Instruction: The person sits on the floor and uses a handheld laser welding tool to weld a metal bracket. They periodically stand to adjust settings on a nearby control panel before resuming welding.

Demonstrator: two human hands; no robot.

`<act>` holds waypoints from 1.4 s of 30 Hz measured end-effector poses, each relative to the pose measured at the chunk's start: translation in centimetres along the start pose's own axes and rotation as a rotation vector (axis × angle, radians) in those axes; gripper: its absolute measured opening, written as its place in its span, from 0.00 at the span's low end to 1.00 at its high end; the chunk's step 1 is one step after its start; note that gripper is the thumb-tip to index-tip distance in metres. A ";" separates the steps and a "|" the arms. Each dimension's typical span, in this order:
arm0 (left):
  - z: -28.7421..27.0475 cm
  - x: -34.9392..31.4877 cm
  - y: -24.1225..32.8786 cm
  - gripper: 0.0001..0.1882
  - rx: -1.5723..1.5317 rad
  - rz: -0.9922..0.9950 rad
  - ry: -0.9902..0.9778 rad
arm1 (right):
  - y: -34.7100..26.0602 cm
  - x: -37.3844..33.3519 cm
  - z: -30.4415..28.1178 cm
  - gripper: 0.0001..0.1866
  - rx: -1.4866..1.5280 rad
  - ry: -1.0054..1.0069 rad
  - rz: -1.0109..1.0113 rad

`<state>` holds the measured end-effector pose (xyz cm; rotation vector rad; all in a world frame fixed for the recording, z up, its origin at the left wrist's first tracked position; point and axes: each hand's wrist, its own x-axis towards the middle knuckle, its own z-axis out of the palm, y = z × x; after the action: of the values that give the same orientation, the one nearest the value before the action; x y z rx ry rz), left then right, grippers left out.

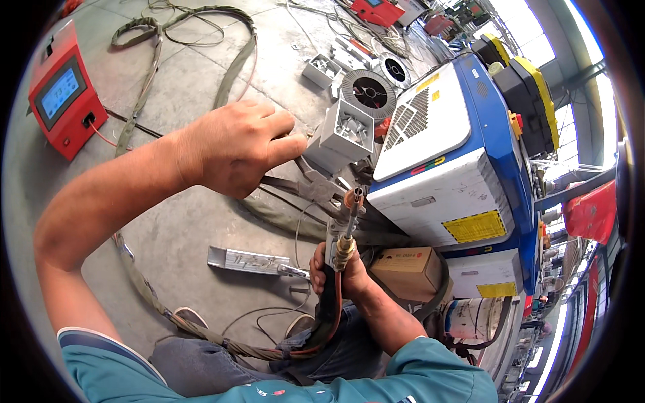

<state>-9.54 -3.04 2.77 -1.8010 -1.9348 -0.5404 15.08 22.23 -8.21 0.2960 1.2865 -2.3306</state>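
Observation:
My left hand is closed around the handles of a pair of metal pliers. The pliers' jaws reach the upper end of a welding torch head, beside its copper-coloured tip; I cannot tell whether they bite on it. Lower down, my right hand grips the torch around its body, just below a brass fitting. The fingers wrap it from both sides and partly hide it. From the torch a sheathed cable and a thin reddish hose run down past my lap.
A red box with a lit screen stands at the left. Cables snake over the concrete floor. An aluminium profile lies before me. Wire spools, aluminium pieces, a blue-white machine and a cardboard box stand at the right.

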 end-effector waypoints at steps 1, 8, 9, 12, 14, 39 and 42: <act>0.1 0.0 0.1 0.18 0.001 -0.001 0.001 | 0.0 0.0 0.1 0.46 0.008 0.003 0.001; 0.5 0.2 0.5 0.23 -0.004 -0.013 0.001 | -0.2 -0.4 0.2 0.46 -0.022 0.026 -0.022; 0.5 0.2 0.6 0.24 -0.003 -0.018 -0.005 | -0.2 -0.5 0.1 0.47 -0.025 0.026 -0.023; 0.6 0.0 0.6 0.24 -0.004 -0.030 -0.018 | -0.3 -0.3 0.1 0.47 -0.046 0.022 -0.032; 0.6 -0.1 0.6 0.24 -0.007 -0.037 -0.025 | -0.3 -0.3 0.1 0.47 -0.063 0.027 -0.036; 14.2 -22.9 4.1 0.15 -0.092 -1.234 -0.170 | -1.6 -0.5 -1.4 0.22 -0.038 0.568 -0.083; 15.1 -27.0 8.2 0.11 -0.216 -1.471 -0.412 | -2.8 -1.6 -1.7 0.28 -0.154 0.482 -0.249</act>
<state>-0.69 -16.22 -24.96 -0.2099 -3.3697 -0.8229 15.03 25.36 -6.46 0.7160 1.8109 -2.4313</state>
